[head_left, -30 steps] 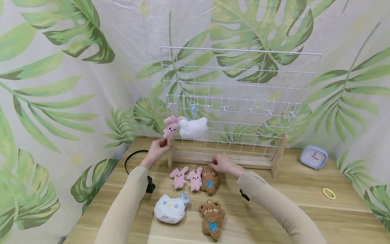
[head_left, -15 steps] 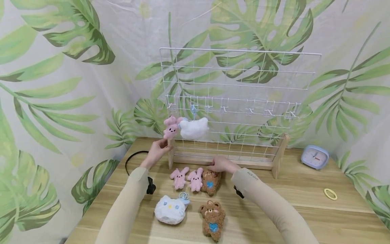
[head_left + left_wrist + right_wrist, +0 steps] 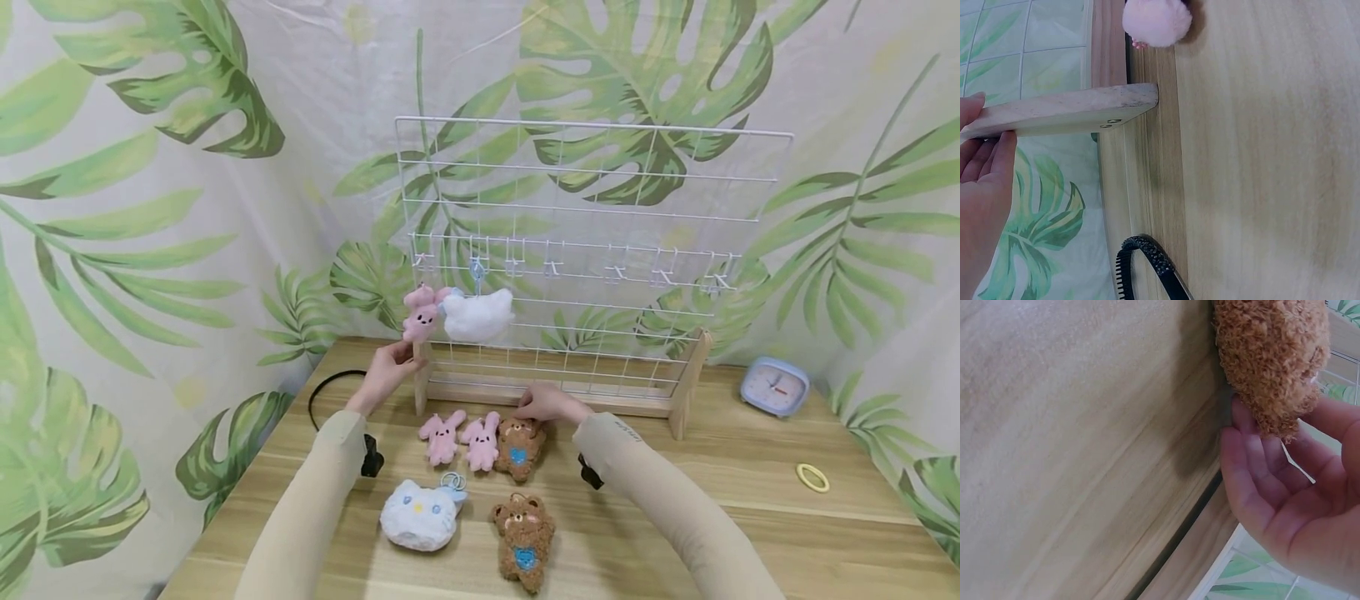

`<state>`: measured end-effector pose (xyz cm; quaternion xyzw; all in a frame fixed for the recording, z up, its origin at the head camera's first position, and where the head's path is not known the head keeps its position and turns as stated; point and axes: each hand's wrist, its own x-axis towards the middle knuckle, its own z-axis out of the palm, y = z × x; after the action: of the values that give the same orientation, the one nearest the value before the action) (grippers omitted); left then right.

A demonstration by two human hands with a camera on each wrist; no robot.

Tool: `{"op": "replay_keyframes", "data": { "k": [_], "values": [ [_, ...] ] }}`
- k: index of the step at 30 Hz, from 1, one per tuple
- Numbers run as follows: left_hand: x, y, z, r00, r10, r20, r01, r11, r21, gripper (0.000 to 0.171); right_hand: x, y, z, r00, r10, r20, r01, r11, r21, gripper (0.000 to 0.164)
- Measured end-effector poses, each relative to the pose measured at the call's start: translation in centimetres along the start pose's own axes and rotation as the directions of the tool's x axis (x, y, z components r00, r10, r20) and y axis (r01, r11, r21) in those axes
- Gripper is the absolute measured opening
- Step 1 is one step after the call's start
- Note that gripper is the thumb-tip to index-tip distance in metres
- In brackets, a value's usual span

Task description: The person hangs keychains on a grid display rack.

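In the head view, the upper brown bear (image 3: 520,457) lies on the tabletop (image 3: 757,458) near the frame's centre, directly below the fingers of the right hand (image 3: 551,403), the nearer hand. Its long axis runs top to bottom — head end towards the fingers, which pinch it. Whether that end is raised cannot be told. The left hand (image 3: 384,373) grips the left wooden post (image 3: 421,387). Compared with one second ago, the right cuff (image 3: 606,443) sits slightly further left — the bear occupies practically the same place.

Lettering (image 3: 627,432) on right sleeve (image 3: 667,500), seemingly illegible.
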<state>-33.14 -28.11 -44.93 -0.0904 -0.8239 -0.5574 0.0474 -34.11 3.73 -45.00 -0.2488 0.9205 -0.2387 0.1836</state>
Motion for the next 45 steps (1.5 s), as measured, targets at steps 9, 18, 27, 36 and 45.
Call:
{"op": "replay_keyframes", "data": {
  "k": [9,18,27,36,45],
  "values": [
    [-0.2,0.2,0.0,1.0,0.011,0.001,-0.011,1.0,-0.007,0.053,-1.1,-0.1,-0.6,0.995,-0.083,-0.059,0.087,0.993,0.078,0.015],
    [0.0,0.1,0.1,1.0,-0.015,0.003,0.015,1.0,-0.014,0.054,-2.3,-0.6,-1.3,0.98,-0.175,-0.093,0.175,0.984,-0.014,0.015],
    [0.1,0.0,0.1,1.0,-0.017,-0.01,0.017,1.0,0.013,0.051,-4.0,-1.4,-2.8,0.953,-0.255,-0.165,0.245,0.966,-0.077,0.014],
    [0.1,-0.1,0.1,1.0,-0.008,-0.001,0.008,1.0,-0.009,0.05,-5.9,-2.8,-5.8,0.922,-0.3,-0.244,0.281,0.953,-0.108,0.013],
    [0.0,0.0,0.0,1.0,-0.012,0.009,0.012,1.0,-0.016,0.053,-8.4,-5.0,-9.6,0.911,-0.297,-0.287,0.276,0.955,-0.111,0.013]
  ]
}}
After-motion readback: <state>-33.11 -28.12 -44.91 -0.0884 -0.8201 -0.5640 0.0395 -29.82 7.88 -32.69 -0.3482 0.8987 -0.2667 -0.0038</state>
